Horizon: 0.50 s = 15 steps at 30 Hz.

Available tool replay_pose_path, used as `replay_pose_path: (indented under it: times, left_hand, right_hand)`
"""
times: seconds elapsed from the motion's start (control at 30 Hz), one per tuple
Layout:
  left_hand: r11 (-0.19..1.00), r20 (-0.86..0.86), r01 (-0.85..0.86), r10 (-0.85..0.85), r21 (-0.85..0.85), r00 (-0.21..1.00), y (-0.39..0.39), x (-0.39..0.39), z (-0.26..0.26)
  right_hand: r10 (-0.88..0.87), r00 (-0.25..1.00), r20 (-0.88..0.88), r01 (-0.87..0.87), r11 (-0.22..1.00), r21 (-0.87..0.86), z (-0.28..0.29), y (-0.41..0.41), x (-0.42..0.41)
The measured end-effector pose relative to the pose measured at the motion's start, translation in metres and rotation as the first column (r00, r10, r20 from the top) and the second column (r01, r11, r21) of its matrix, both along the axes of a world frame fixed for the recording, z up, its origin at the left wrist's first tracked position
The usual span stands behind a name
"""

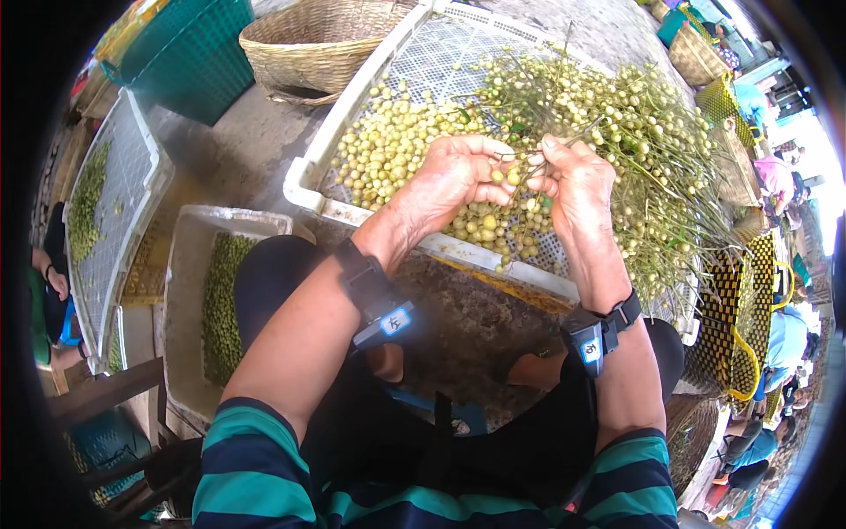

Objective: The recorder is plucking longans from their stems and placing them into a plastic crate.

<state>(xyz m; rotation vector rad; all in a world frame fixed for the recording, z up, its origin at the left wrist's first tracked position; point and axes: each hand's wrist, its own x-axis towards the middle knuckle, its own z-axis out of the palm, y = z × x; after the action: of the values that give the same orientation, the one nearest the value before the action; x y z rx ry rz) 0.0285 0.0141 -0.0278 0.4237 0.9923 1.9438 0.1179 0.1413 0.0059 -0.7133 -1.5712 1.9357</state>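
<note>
A white plastic mesh tray point(436, 244) lies in front of me. Loose round yellow-green fruits point(390, 132) are spread over its left part, and a heap of fruit-bearing stems point(634, 125) fills the right. Above the near part of the tray, my left hand point(462, 172) has its fingers curled at a few yellow fruits on a thin stem. My right hand point(575, 178) pinches thin stems between thumb and fingers, close beside the left. Dark devices are strapped to both wrists. Whether the left fingers press on a fruit is hard to tell.
Left of my knee stands a pale tub point(178, 317) of small green fruits, beside another mesh tray point(142, 192). A green plastic basket point(192, 59) and a woven basket point(317, 53) are beyond. At right is a black-and-yellow woven basket point(733, 330). Other people sit farther right; one is at far left.
</note>
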Motion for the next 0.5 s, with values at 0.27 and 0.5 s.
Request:
replay_pose_path:
  times: [0.27, 0.5]
  left_hand:
    - [0.995, -0.280, 0.029, -0.055, -0.097, 0.959, -0.003, 0.008, 0.009]
    - [0.860, -0.921, -0.456, -0.039, -0.229, 0.388, 0.005, 0.002, -0.013]
  right_hand:
    - [-0.080, 0.997, 0.007, 0.080, 0.997, 0.016, 0.004, -0.012, -0.005]
    - [-0.118, 0.991, 0.063, 0.114, 0.991, 0.072, 0.001, -0.013, -0.006]
